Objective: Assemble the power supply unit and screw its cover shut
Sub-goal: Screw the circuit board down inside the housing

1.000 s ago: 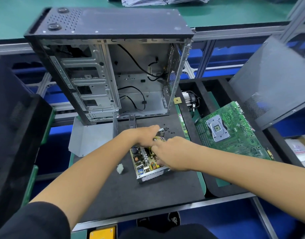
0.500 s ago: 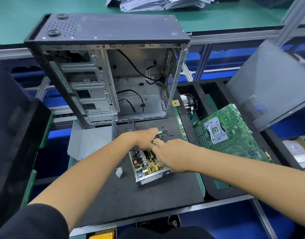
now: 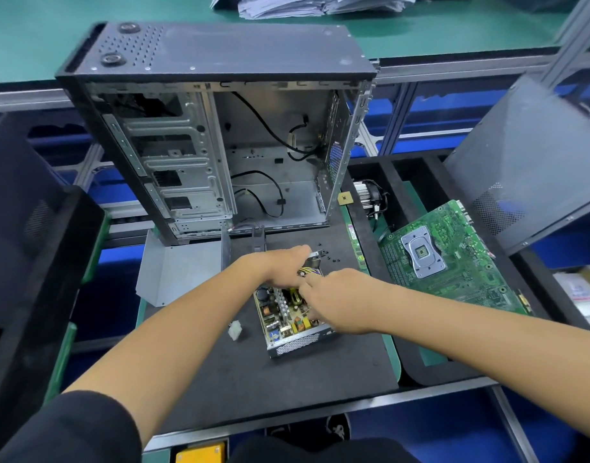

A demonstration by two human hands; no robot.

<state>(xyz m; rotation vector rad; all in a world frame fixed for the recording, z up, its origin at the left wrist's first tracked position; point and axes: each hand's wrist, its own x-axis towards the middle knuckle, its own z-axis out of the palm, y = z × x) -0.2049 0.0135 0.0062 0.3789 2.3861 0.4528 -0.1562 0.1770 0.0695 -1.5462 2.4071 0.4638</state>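
Both hands over open power supply unit (image 3: 288, 324): left hand (image 3: 280, 267) and right hand (image 3: 337, 299) grips unclear among wires. Behind: PC case (image 3: 220, 135); right: motherboard (image 3: 444, 259); left: white connector (image 3: 234, 330).

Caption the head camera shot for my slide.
Both hands work inside the open power supply unit, in front of an empty computer case.

hands (image 3: 320, 282) slightly farther along unit (image 3: 288, 324)
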